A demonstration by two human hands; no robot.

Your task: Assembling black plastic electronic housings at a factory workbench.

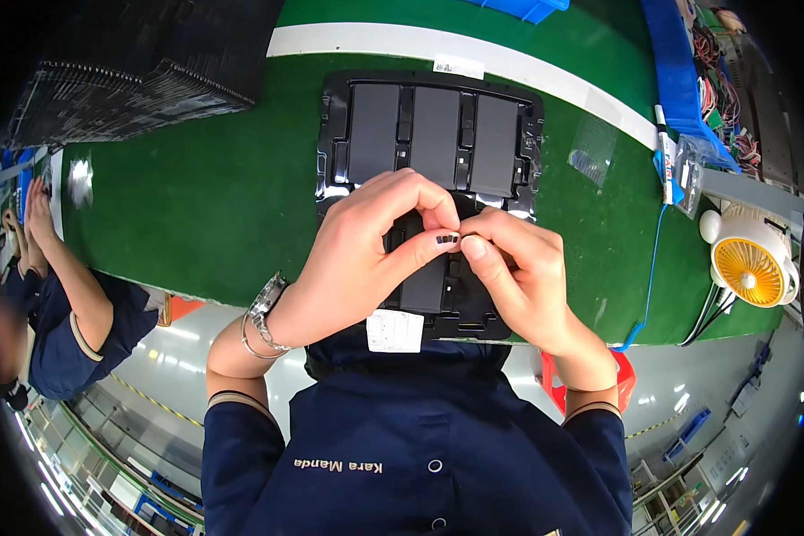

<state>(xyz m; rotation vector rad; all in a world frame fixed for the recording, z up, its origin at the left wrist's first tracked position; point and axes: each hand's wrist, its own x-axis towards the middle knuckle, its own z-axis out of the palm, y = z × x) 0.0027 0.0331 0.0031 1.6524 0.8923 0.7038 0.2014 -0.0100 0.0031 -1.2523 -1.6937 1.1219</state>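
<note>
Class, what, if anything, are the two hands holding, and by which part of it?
A tiny strip with dark squares, apparently pinched near its right end by the left hand; whether the right hand grips it too is hidden.

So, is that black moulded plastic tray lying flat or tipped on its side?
Flat: the tray lies on the green tabletop, its broad face toward the camera, beneath the left hand and right hand.

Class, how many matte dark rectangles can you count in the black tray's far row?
3: left rectangle, middle rectangle and right rectangle, side by side. None seems hidden; the left hand and right hand cover part of the tray.
</note>
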